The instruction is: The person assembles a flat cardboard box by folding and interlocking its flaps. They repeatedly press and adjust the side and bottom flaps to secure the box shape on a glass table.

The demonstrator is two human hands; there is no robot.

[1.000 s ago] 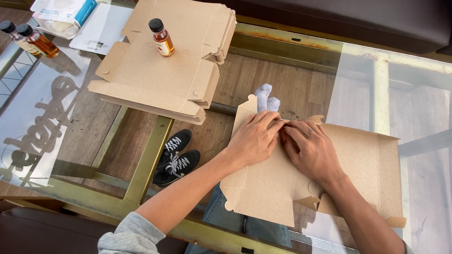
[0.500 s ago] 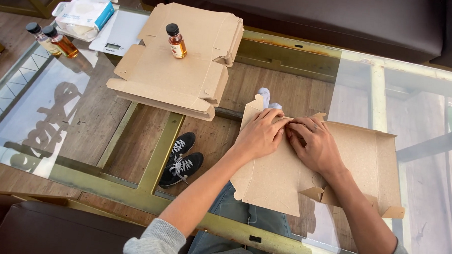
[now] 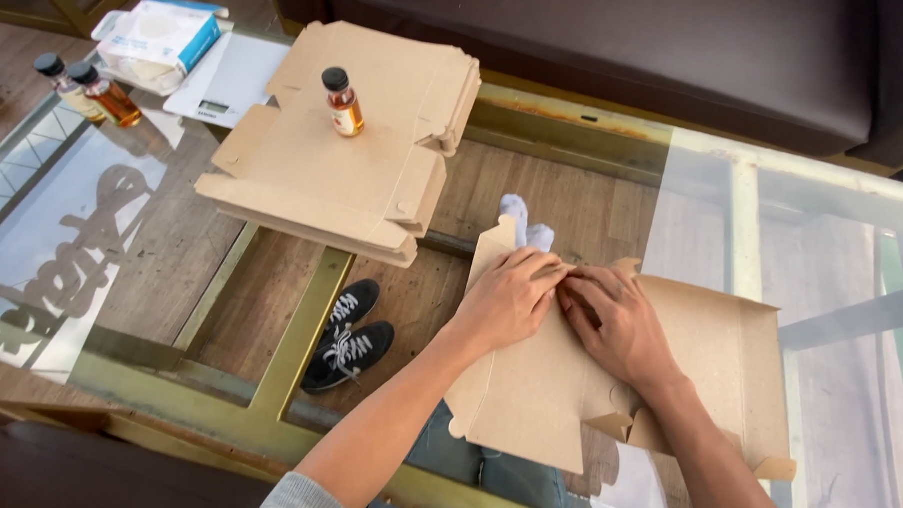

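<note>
Both hands lay flat, fingers pressing, no grip closed: the left hand (image 3: 508, 298) and right hand (image 3: 617, 325) bore down side by side on a cardboard blank (image 3: 708, 363) lying on the glass tabletop (image 3: 823, 227), right of a cardboard stack (image 3: 314, 179) carrying a bottle (image 3: 343, 102).

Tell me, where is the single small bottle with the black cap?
In the head view, the small bottle stands upright on the stack of flat cardboard boxes, upper left of both hands.
</note>
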